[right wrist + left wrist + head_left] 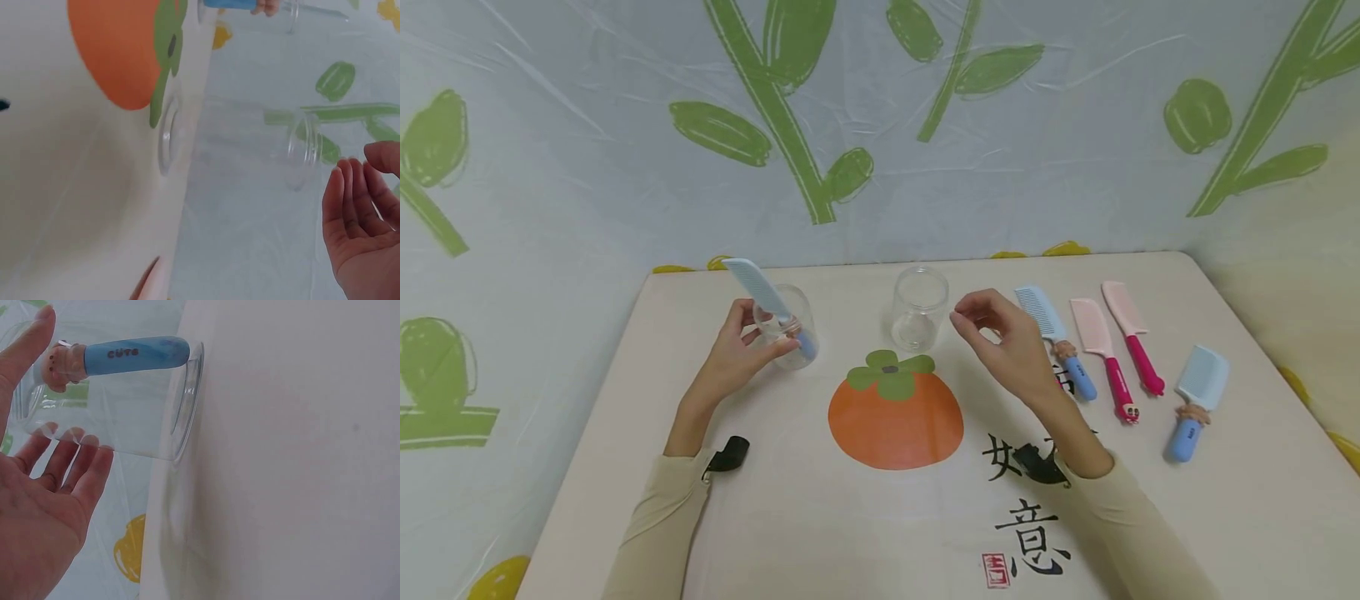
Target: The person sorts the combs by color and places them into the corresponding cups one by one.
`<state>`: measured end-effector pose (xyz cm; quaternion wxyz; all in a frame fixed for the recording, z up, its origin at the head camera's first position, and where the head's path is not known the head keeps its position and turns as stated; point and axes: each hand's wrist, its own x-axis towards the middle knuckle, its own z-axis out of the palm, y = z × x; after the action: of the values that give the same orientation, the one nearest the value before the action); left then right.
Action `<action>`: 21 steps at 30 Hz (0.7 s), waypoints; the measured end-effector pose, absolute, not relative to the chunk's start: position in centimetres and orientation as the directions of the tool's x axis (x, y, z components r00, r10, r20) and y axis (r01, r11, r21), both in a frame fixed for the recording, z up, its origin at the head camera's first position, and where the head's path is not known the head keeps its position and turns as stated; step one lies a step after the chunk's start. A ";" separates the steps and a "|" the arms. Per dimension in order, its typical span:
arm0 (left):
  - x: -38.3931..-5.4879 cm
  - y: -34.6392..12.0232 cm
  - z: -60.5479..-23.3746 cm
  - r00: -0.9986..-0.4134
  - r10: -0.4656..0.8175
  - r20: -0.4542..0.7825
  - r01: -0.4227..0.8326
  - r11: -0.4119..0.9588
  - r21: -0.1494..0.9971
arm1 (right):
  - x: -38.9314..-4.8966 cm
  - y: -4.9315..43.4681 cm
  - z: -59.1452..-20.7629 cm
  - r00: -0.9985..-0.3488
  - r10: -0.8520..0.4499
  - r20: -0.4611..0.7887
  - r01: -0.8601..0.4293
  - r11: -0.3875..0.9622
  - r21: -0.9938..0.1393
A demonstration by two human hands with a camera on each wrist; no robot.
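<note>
Clear jar, one, at the left of the table's far half: gripped by the left hand (737, 354), thumb on one side, fingers round the other. Whether the jar (805, 308) stands on the table cannot be told.

Held comb (758, 287), light blue, one: inside that jar, handle down, toothed end projecting past the rim and leaning left; brown figure at the neck (handle lettered "CUTE", legible in the left wrist view).

Right hand (1007, 342), holding nothing: fingers bent, thumb near the fingertips, just beside the second jar. The two hands are well apart.

Second jar (920, 310), clear, one: upright on the table, between the hands.

Toothed blue comb (1043, 315), one: lying right of the right hand, brown figure at its neck.

Pink combs, two, with magenta handles: nearer comb (1093, 329) and farther comb (1126, 312), lying side by side.

Broad blue comb (1202, 377), one: lying farthest right, its handle toward the person.

Table (775, 517), pale: printed with an orange persimmon (895, 429), black characters (1033, 537) and a red seal (996, 571).

Backdrop (1000, 192), grey-white: green stems and leaves.

Sleeves (655, 517), beige, two: a black device (730, 454) at the left cuff.
</note>
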<state>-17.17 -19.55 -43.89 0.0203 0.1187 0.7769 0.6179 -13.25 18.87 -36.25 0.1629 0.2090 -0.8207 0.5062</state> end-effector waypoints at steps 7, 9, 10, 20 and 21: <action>-17.1 -19.5 -43.8 -0.970 0.211 0.118 0.162 0.204 0.965 | -14.4 21.4 -38.7 -0.891 -0.131 0.435 -0.449 0.400 -0.799; -17.0 -19.5 -43.8 -0.970 0.210 0.120 0.163 0.204 0.965 | -14.4 21.8 -38.8 -0.891 -0.118 0.438 -0.447 0.401 -0.800; -17.0 -19.5 -43.8 -0.970 0.210 0.121 0.165 0.205 0.965 | -14.5 22.0 -38.9 -0.889 -0.110 0.444 -0.448 0.403 -0.798; -17.1 -19.6 -43.9 -0.971 0.205 0.120 0.164 0.210 0.964 | -14.7 24.5 -39.5 -0.913 -0.044 0.405 -0.364 0.531 -0.765; -17.1 -19.6 -43.9 -0.971 0.206 0.120 0.163 0.207 0.965 | -14.7 24.7 -39.5 -0.915 -0.041 0.402 -0.360 0.535 -0.764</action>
<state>-17.12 -19.63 -43.90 0.0172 0.1189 0.7768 0.6182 -14.70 24.67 -39.48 0.1706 0.1167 -0.8592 0.4680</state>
